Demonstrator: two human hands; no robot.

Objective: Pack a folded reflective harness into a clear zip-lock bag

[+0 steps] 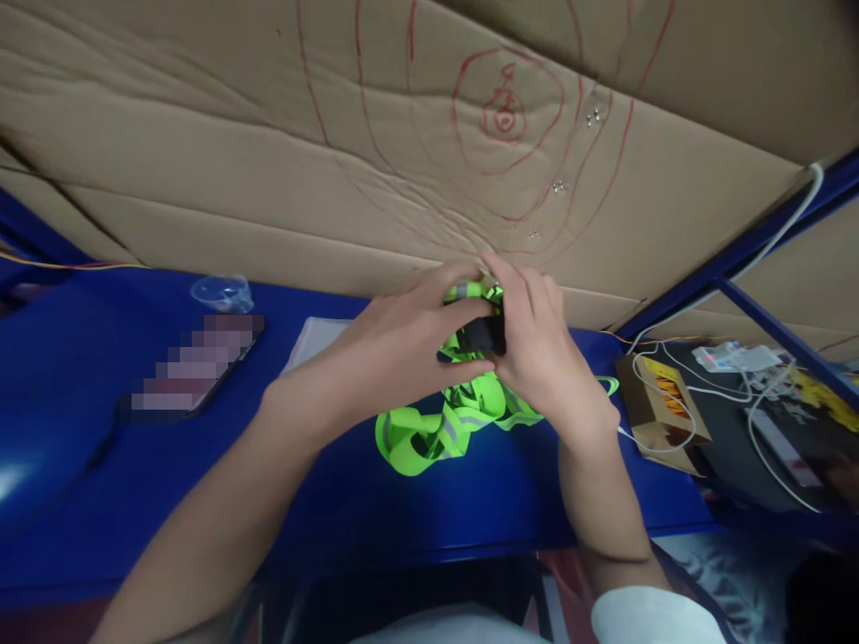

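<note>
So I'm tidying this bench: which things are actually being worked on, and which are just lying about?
In hand:
left hand
right hand
neon strap with grey stripes
black buckle, gripped between both hands

Lying about:
phone
clear plastic piece
small cardboard box
white cables

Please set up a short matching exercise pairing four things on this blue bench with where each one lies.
Things:
1. neon strap
2. phone
3. small carton
4. clear plastic piece

Places:
a. right of the hands, white cable across it
b. far left, by the cardboard wall
c. flat, left of the hands
d. bunched under both hands

Pairs: 1-d, 2-c, 3-a, 4-b
</note>
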